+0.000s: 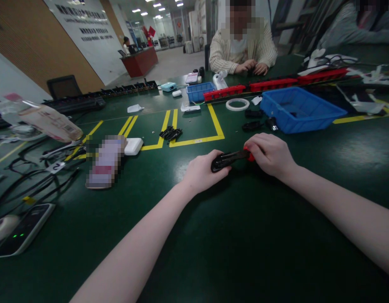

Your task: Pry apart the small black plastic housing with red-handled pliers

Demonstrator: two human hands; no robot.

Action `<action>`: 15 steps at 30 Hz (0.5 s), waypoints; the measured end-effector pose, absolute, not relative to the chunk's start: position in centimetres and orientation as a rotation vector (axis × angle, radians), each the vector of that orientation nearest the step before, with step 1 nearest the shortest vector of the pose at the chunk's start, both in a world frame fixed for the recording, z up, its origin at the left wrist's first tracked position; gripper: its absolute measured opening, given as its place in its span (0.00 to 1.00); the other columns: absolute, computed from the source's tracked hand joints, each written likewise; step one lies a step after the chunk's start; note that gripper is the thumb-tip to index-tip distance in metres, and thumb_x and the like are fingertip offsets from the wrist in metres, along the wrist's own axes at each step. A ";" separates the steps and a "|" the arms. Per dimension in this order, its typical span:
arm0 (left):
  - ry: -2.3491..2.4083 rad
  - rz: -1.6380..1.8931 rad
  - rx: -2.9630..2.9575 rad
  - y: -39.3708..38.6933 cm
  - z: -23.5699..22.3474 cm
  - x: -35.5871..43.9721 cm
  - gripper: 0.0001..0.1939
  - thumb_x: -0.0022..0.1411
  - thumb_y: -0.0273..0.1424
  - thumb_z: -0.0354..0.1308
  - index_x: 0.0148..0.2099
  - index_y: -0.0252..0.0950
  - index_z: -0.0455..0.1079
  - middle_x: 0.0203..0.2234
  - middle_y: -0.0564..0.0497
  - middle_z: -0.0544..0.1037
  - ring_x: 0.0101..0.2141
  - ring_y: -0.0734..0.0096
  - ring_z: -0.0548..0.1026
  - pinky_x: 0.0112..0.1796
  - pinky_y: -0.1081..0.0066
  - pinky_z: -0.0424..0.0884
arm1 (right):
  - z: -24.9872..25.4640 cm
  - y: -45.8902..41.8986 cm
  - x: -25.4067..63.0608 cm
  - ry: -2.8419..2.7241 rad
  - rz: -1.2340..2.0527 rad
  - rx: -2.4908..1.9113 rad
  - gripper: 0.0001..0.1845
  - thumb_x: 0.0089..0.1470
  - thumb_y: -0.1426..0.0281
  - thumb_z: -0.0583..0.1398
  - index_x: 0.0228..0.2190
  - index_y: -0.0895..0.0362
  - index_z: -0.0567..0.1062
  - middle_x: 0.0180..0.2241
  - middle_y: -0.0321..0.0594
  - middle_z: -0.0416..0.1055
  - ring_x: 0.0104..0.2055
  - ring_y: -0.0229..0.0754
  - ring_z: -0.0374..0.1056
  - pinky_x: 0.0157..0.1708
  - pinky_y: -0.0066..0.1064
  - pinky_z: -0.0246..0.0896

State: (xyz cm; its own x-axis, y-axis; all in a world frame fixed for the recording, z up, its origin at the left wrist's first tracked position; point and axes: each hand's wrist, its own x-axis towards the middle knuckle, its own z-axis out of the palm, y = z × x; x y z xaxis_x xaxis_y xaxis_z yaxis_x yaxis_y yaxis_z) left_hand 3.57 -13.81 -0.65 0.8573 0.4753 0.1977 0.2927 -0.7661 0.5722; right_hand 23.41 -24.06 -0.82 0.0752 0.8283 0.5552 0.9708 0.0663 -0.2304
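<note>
One black part [224,162] sat over the near table [213,235], long axis running left to right, right end tipped slightly far! Left hand [201,171], closest to it, pinched it between thumb and fingers; right hand [271,155], farther right, pinched a red piece [251,156] at that right end.

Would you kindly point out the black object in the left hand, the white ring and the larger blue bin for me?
Black object [224,161]: head view, on its dark body.
White ring [237,109]: head view, near side of its band.
Larger blue bin [308,120]: head view, near outer wall.
</note>
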 end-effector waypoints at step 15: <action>0.434 0.326 2.556 -14.1 0.0 3.5 0.14 0.58 0.42 0.57 0.36 0.36 0.65 0.24 0.55 0.73 0.24 0.72 0.70 0.30 0.71 0.64 | -1.0 -25.6 23.7 -1.734 -0.110 -1.796 0.20 0.63 0.62 0.45 0.27 0.54 0.71 0.27 0.40 0.72 0.30 0.42 0.68 0.31 0.36 0.60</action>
State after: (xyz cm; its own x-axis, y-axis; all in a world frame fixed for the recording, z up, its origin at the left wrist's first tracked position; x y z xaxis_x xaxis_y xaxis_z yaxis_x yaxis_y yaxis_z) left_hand 3.45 -14.08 -0.05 0.9195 0.3659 0.1435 0.2400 -0.8118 0.5323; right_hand 23.73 -25.62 -1.02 0.1294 0.8718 0.4725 0.9243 0.0665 -0.3759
